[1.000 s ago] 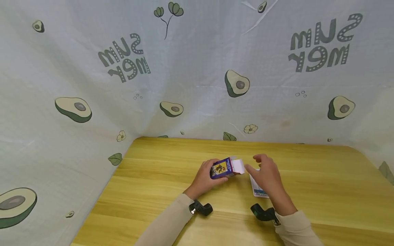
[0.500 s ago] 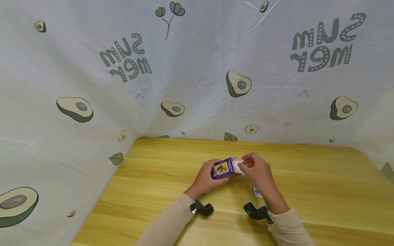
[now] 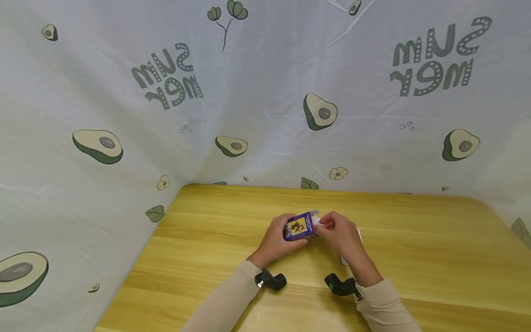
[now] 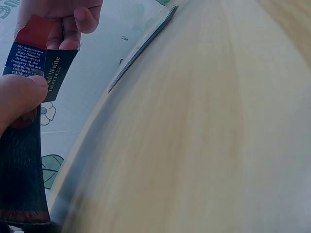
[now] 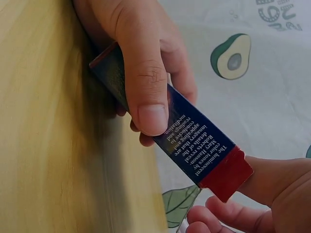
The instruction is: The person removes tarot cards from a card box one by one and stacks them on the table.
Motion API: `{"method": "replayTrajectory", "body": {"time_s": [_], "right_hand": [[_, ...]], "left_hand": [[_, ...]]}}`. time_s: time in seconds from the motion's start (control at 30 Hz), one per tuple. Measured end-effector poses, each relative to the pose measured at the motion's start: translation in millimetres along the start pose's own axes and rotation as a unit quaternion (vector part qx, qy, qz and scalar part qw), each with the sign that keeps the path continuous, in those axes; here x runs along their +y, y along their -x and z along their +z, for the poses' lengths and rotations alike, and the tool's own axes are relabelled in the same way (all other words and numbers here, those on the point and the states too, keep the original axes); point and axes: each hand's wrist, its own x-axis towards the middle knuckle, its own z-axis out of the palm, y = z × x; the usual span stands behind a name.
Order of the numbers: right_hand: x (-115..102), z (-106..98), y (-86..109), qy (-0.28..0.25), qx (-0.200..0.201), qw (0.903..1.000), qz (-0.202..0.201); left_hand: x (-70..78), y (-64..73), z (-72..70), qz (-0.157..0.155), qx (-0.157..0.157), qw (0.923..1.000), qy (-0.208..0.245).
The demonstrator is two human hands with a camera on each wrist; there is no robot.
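My left hand (image 3: 274,243) grips a small blue tarot deck box (image 3: 296,227), its open end turned to the right. The left thumb (image 4: 23,97) presses on the narrow side with printed text in the left wrist view. A red side flap (image 5: 227,174) sticks out from the mouth in the right wrist view. At that mouth, my right hand (image 3: 342,234) pinches the white end flap (image 3: 317,220) between thumb and fingertips, largely covering it. A pale printed card (image 3: 344,261) lies on the table under the right hand, mostly hidden.
Both hands are over a wooden table (image 3: 232,212). Behind it and to the left hangs a white cloth (image 3: 265,92) printed with avocados. Black wrist cameras (image 3: 271,280) are strapped to both forearms.
My right hand has moved left from above the card to the box mouth and taken hold of the white flap, which now shows less. The left hand and box stay almost in place.
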Motion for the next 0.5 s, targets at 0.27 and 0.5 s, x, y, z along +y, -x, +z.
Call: {"method": "replayTrajectory", "body": {"time_s": [0.27, 0.5], "right_hand": [[3.3, 2.8, -2.3, 0.001, -0.007, 1.0000, 0.006], [7.0, 2.1, -4.4, 0.012, -0.020, 0.9997, 0.009]], "left_hand": [[0.1, -0.2, -1.6, 0.010, -0.005, 0.9999, -0.005], [-0.6, -0.4, -0.4, 0.012, -0.004, 0.9998, -0.012]]}}
